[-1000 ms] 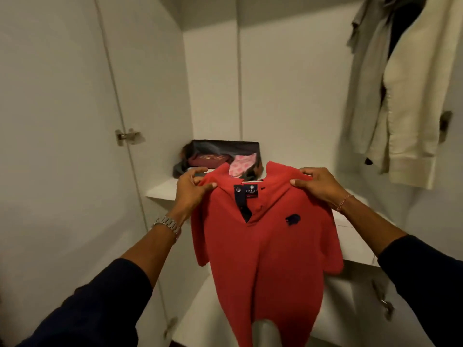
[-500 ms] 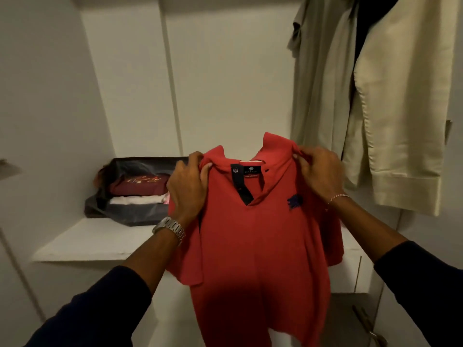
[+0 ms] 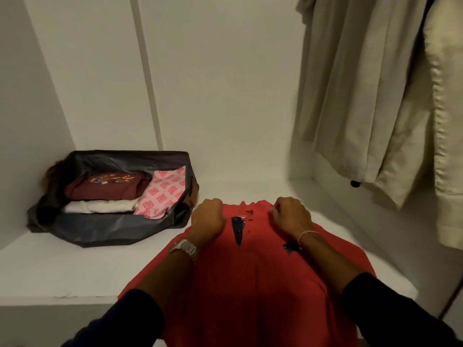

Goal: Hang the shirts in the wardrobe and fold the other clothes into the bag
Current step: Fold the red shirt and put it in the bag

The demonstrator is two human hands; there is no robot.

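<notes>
Both hands, the left hand [image 3: 209,216] and the right hand [image 3: 290,215], grip the shoulders of a red polo shirt [image 3: 250,276] laid on the white shelf [image 3: 62,269] at lower centre. Its hem hangs over the front edge and could drag it off. The open bag [image 3: 110,226], already holding folded clothes, sits left; pale garments [image 3: 370,96] hang upper right.

Bag [image 3: 110,229] on shelf [image 3: 62,266], left of shirt [image 3: 250,284].
</notes>
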